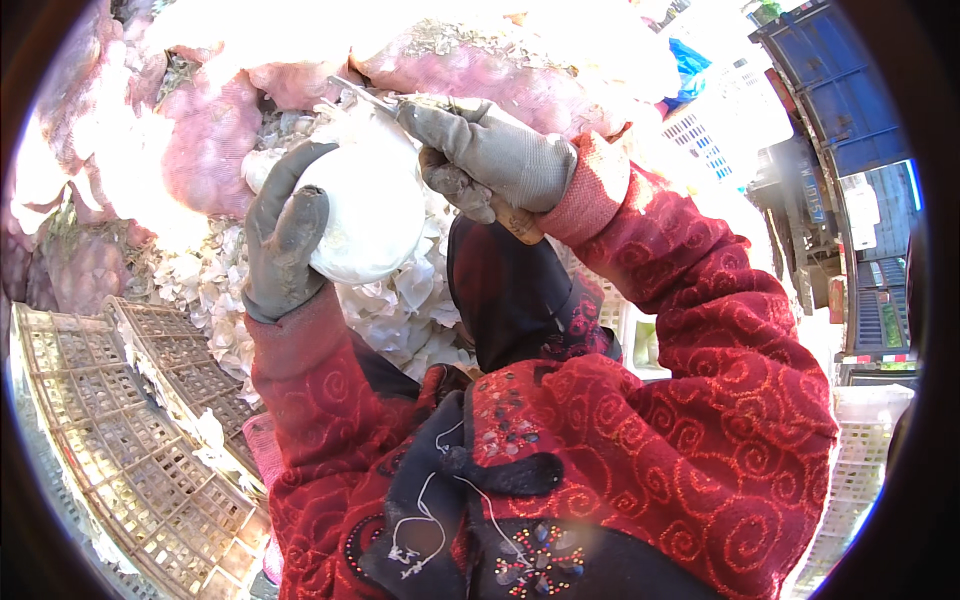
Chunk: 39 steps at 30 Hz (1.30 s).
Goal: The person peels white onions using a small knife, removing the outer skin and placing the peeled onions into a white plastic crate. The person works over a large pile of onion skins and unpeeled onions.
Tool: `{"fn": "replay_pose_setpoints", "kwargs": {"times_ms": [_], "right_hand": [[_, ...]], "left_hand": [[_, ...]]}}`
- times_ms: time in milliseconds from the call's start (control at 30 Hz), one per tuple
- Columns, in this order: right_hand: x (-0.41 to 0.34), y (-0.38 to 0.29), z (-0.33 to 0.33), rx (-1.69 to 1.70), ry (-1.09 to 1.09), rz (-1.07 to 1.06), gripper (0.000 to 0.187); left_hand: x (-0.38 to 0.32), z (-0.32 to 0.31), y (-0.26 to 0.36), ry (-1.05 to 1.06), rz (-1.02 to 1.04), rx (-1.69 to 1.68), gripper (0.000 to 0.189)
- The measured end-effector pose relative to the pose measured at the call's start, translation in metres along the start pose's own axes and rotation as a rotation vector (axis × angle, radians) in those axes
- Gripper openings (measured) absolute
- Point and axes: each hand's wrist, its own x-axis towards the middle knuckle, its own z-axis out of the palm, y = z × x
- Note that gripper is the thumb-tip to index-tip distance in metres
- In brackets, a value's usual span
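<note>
My left hand (285, 232), in a grey work glove, cups a large, round white bulb (375, 210) that looks like a peeled onion. Bright light washes out its surface, so details are lost. In a matching glove, my right hand (491, 157) grips a knife (517, 219) by its wooden handle, the end showing below the fist. The thin blade points to the upper left, over the bulb's top; whether it touches cannot be told. Beneath both hands lies a thick heap of papery white skins (412, 300).
Pink mesh sacks (210, 142) full of bulbs are piled ahead and to the left. Slatted plastic crates (135, 450) stand at the lower left, another crate (855, 450) at the right. My knee (510, 300) rises beside the heap. A blue truck (847, 90) is at the far right.
</note>
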Motion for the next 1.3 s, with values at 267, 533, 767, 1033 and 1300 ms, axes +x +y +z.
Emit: {"fn": "replay_pose_setpoints", "kwargs": {"times_ms": [267,533,767,1033,1300], "right_hand": [[0.024,0.010,-0.012,0.500,-0.023,0.019,0.037],[-0.009,0.003,0.013,0.062,0.097,-0.005,0.040],[0.000,0.011,0.024,-0.114,-0.096,-0.135,0.039],[0.000,0.020,0.027,0.087,0.044,-0.089,0.037],[0.026,0.035,0.032,0.549,0.159,0.145,0.040]], "left_hand": [[0.009,-0.006,-0.015,0.076,-0.008,-0.667,0.065],[0.015,-0.025,-0.010,0.240,-0.049,-0.426,0.069],[0.004,-0.012,-0.006,0.125,0.060,-0.164,0.055],[-0.003,-0.015,-0.013,0.100,0.059,-0.386,0.058],[0.002,-0.038,-0.045,0.154,0.346,-0.336,0.053]]}}
